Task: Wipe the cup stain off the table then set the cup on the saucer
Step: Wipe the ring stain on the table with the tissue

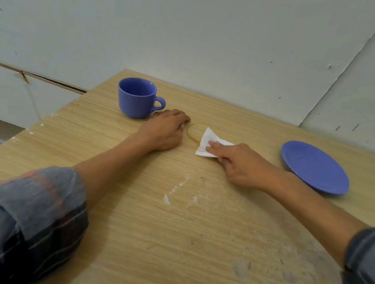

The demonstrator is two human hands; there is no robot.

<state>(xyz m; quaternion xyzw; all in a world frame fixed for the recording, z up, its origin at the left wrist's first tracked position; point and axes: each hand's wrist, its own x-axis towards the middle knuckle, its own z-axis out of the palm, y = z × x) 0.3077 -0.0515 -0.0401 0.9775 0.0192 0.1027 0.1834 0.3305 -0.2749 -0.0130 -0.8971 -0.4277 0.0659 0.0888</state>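
Note:
A blue cup (136, 98) stands upright at the far left of the wooden table (166, 236), handle turned right. A brownish ring stain (193, 131) marks the wood just right of it. My right hand (239, 164) presses a folded white tissue (206, 143) onto the stain's right part, fingers gripping it. My left hand (165, 129) rests on the table between cup and stain, fingers curled, holding nothing, not touching the cup. The blue saucer (315, 167) lies at the right with nothing on it.
White paint specks and scuffs (174, 193) mark the table's middle and near right. A pale wall (198, 33) rises right behind the table. The table's left edge (36, 127) drops off to the floor.

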